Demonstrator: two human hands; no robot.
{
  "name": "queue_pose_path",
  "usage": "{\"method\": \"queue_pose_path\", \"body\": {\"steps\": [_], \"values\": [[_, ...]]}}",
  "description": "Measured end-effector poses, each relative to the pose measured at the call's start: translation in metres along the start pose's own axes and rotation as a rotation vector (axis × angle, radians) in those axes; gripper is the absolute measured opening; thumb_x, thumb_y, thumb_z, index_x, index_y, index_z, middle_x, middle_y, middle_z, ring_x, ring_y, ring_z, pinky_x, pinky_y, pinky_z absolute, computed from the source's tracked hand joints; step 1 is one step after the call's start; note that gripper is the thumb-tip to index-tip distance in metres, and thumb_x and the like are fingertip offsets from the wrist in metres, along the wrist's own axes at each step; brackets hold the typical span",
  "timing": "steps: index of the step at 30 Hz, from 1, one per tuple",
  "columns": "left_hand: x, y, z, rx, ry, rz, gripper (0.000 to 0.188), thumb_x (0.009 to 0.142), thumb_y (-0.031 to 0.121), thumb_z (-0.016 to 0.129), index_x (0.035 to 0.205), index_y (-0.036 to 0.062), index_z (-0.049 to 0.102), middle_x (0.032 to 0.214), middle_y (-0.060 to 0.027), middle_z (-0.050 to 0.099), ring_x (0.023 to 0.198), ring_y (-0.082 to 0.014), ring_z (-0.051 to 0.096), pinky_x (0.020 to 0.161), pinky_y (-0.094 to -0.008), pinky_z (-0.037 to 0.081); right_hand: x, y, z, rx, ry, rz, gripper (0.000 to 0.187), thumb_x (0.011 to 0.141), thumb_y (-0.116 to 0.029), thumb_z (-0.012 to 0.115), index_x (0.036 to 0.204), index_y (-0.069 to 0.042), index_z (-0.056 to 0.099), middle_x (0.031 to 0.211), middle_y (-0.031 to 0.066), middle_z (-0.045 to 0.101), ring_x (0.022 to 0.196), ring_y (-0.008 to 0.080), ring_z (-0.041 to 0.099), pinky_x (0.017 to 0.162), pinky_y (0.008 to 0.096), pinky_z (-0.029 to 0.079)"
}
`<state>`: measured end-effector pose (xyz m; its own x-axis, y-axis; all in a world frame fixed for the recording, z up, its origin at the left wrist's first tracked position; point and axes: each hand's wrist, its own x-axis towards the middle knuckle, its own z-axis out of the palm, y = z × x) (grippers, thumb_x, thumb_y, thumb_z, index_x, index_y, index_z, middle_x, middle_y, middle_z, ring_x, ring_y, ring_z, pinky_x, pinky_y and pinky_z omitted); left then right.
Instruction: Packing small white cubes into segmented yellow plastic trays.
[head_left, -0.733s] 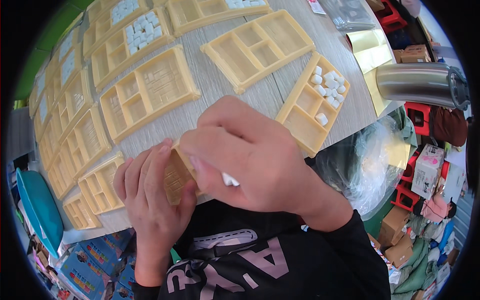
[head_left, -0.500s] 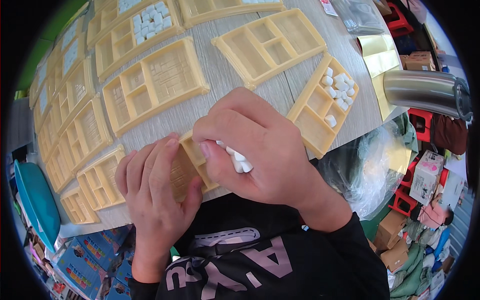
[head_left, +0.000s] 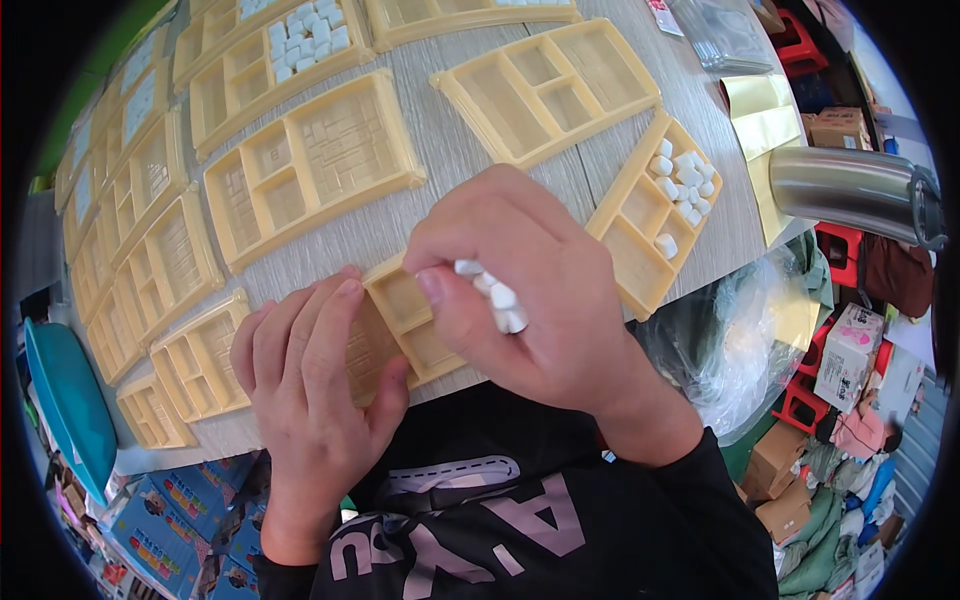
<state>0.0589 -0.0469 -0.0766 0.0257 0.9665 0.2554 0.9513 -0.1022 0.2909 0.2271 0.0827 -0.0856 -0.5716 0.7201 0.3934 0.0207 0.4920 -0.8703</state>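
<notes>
Curled in a loose fist, my right hand (head_left: pixel 535 285) holds several small white marshmallow-like pieces (head_left: pixel 493 295), which show between the thumb and forefinger. It is above the right part of a pale yellow plastic tray with divided compartments (head_left: pixel 425 345). My left hand (head_left: pixel 315 365) lies over the left part of that tray, its fingers stretched out, thumb apart, and it holds nothing. Both hands hide much of the tray. Just right of my right hand, a similar tray (head_left: pixel 640 208) has loose white pieces (head_left: pixel 690 178) in its far compartment and a single one nearer.
Similar trays (head_left: pixel 310 165) stand in rows to the left and far side, some with white pieces (head_left: pixel 308 35). On the right are a steel flask (head_left: pixel 845 190), yellow sheets (head_left: pixel 760 130) and a clear plastic bag (head_left: pixel 725 340). A teal basin (head_left: pixel 65 400) is beyond the table's left edge.
My right hand has shifted slightly right with the white pieces in its grip, and more of the near tray shows. My left hand has hardly moved.
</notes>
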Motion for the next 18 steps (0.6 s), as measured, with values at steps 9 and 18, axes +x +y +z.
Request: {"method": "queue_pose_path", "body": {"steps": [9, 18], "values": [[-0.017, -0.016, -0.002, -0.119, 0.253, -0.048, 0.064, 0.106, 0.06, 0.041, 0.141, 0.006, 0.045, 0.131, -0.0196, 0.067, 0.137, -0.0419, 0.05, 0.114, -0.0521, 0.033, 0.01, -0.037, 0.009, 0.107, -0.1, -0.015, 0.015, 0.082, 0.0, 0.07, 0.097, -0.003, 0.068, 0.093, 0.012, 0.066, 0.083, 0.0284, 0.063, 0.072, 0.0349, 0.051], [-0.026, -0.013, 0.008, -0.278, 0.36, -0.169, 0.075, 0.105, 0.066, 0.035, 0.144, 0.0022, 0.04, 0.136, -0.0257, 0.058, 0.135, -0.0419, 0.05, 0.114, -0.0527, 0.037, 0.005, -0.026, 0.055, 0.104, -0.199, -0.052, 0.039, 0.076, -0.009, 0.074, 0.109, 0.006, 0.061, 0.103, 0.0176, 0.058, 0.095, 0.0321, 0.064, 0.081, 0.0363, 0.055]]}}
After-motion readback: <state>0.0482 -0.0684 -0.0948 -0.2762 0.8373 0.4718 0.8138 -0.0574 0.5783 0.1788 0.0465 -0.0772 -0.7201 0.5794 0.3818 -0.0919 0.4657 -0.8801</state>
